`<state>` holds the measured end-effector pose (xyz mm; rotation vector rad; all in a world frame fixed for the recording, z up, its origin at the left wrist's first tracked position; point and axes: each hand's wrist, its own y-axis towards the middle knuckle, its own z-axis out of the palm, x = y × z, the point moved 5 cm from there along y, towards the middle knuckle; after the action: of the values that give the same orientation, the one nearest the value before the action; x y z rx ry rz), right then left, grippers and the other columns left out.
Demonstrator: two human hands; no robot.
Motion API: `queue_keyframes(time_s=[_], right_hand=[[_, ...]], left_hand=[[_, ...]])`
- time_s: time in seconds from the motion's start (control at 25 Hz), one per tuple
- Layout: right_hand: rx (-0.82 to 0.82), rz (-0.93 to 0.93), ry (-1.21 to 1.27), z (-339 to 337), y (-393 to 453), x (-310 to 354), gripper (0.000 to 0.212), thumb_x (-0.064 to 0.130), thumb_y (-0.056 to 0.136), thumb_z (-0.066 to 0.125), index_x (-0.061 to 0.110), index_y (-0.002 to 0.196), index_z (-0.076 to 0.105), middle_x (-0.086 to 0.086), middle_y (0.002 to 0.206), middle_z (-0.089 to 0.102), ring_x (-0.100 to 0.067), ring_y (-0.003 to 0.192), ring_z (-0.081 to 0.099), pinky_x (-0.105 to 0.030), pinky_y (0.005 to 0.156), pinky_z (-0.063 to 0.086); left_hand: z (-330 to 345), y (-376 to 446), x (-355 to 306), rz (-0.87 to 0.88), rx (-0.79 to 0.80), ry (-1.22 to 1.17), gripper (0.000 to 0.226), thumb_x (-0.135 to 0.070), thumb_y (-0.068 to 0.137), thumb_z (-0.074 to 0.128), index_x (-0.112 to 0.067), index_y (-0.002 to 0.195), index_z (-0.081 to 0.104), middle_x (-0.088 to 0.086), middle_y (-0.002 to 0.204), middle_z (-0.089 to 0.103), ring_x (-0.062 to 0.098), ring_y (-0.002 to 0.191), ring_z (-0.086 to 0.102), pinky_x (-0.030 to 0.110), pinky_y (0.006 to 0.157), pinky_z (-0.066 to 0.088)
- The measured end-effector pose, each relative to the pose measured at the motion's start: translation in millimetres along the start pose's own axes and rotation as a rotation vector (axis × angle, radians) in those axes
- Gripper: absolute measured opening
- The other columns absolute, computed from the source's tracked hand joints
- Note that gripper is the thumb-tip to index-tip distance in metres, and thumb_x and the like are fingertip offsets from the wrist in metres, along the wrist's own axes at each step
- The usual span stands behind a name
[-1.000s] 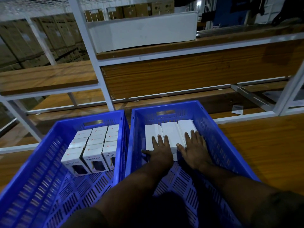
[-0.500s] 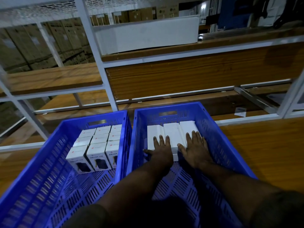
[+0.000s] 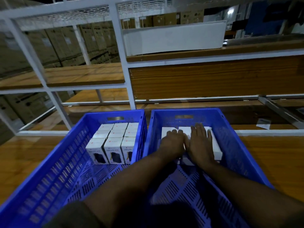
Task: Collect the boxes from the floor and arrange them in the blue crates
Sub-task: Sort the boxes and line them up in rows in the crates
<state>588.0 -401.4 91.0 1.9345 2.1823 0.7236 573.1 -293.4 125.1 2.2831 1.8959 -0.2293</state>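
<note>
White shelving is seen behind two blue crates. White boxes, long axes pointing away, are pressed under the flat left hand and right hand.

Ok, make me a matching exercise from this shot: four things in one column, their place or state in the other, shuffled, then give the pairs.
Things
1. left hand
2. right hand
3. printed boxes
4. slip of paper

Places
A. packed in rows in the left crate
B. on the wooden ledge right of the crates
C. flat on the right side of the white boxes
D. on the left white boxes, right crate

Pairs: 1-D, 2-C, 3-A, 4-B
</note>
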Motion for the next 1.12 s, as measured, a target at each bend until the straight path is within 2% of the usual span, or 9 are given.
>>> queue_keyframes(time_s=[0.04, 0.12, 0.24, 0.36, 0.52, 0.6, 0.8, 0.96, 1.12], right_hand=[[-0.026, -0.025, 0.069, -5, 7, 11, 0.06, 0.043, 0.1, 0.034, 0.003, 0.143, 0.044, -0.019, 0.152, 0.04, -0.031, 0.145, 0.031, -0.05, 0.119, 0.022], [-0.068, -0.071, 0.223, -19, 19, 41, 0.053, 0.035, 0.1, 0.044, 0.004, 0.144, 0.042, -0.018, 0.152, 0.04, -0.031, 0.143, 0.032, -0.045, 0.12, 0.022], [-0.168, -0.162, 0.467, -47, 24, 96, 0.045, 0.033, 0.103, 0.042, 0.005, 0.138, 0.048, -0.014, 0.145, 0.047, -0.03, 0.138, 0.038, -0.044, 0.117, 0.027], [-0.151, -0.272, 0.566, -66, 28, 148, 0.038, 0.033, 0.099, 0.042, 0.007, 0.124, 0.056, -0.011, 0.129, 0.055, -0.03, 0.125, 0.046, -0.04, 0.106, 0.037], [0.246, -0.398, 0.381, -43, 37, 209, 0.044, 0.037, 0.099, 0.049, 0.004, 0.128, 0.052, -0.015, 0.13, 0.052, -0.03, 0.123, 0.046, -0.039, 0.099, 0.039], [0.365, -0.416, 0.304, -27, 36, 232, 0.044, 0.035, 0.101, 0.046, 0.0, 0.128, 0.051, -0.019, 0.133, 0.051, -0.033, 0.126, 0.044, -0.037, 0.101, 0.035], [0.575, -0.244, 0.132, 21, 33, 271, 0.058, 0.032, 0.106, 0.032, -0.006, 0.149, 0.026, -0.027, 0.158, 0.017, -0.039, 0.148, 0.011, -0.042, 0.12, 0.011], [0.747, 0.013, 0.087, 61, 41, 273, 0.076, 0.049, 0.103, 0.03, 0.002, 0.156, 0.001, -0.019, 0.163, -0.01, -0.036, 0.15, -0.009, -0.046, 0.123, 0.004], [0.822, -0.007, -0.005, 89, 35, 276, 0.079, 0.058, 0.101, 0.021, 0.01, 0.156, -0.009, -0.018, 0.161, -0.021, -0.034, 0.149, -0.019, -0.048, 0.121, -0.009]], left_hand=[[-19, -7, 1, 0.047, -0.142, -0.057, 0.035, -0.019, 0.096, 0.056, -0.007, 0.129, 0.055, 0.015, 0.127, 0.061, 0.032, 0.118, 0.059, 0.044, 0.091, 0.053], [-59, -25, 14, 0.055, -0.382, -0.162, 0.016, -0.018, 0.097, 0.055, -0.011, 0.108, 0.065, 0.007, 0.103, 0.071, 0.022, 0.095, 0.067, 0.037, 0.083, 0.054], [-104, -46, 53, -0.071, -0.591, -0.211, 0.016, -0.019, 0.097, 0.053, -0.017, 0.104, 0.068, -0.001, 0.099, 0.071, 0.015, 0.087, 0.065, 0.031, 0.075, 0.052], [-126, -60, 112, -0.213, -0.688, -0.183, 0.023, -0.019, 0.096, 0.048, -0.019, 0.108, 0.068, 0.002, 0.106, 0.073, 0.023, 0.096, 0.066, 0.035, 0.077, 0.049], [-111, -58, 201, -0.339, -0.563, -0.122, 0.028, -0.019, 0.099, 0.049, -0.01, 0.122, 0.061, 0.012, 0.123, 0.065, 0.032, 0.115, 0.06, 0.04, 0.089, 0.048], [-92, -57, 240, -0.37, -0.438, -0.11, 0.037, -0.023, 0.099, 0.053, -0.004, 0.131, 0.055, 0.017, 0.134, 0.056, 0.035, 0.126, 0.052, 0.043, 0.1, 0.044], [-46, -57, 331, -0.481, -0.248, -0.095, 0.067, -0.047, 0.094, 0.049, -0.001, 0.142, 0.047, 0.023, 0.149, 0.044, 0.037, 0.141, 0.037, 0.049, 0.115, 0.033], [-27, -52, 345, -0.511, -0.092, -0.199, 0.075, -0.045, 0.103, 0.042, -0.001, 0.157, 0.015, 0.021, 0.166, 0.013, 0.031, 0.154, 0.009, 0.037, 0.124, 0.011], [-16, -41, 335, -0.449, 0.022, -0.077, 0.072, -0.057, 0.104, 0.02, -0.016, 0.161, 0.004, 0.004, 0.169, -0.007, 0.03, 0.155, -0.009, 0.053, 0.124, 0.008]])
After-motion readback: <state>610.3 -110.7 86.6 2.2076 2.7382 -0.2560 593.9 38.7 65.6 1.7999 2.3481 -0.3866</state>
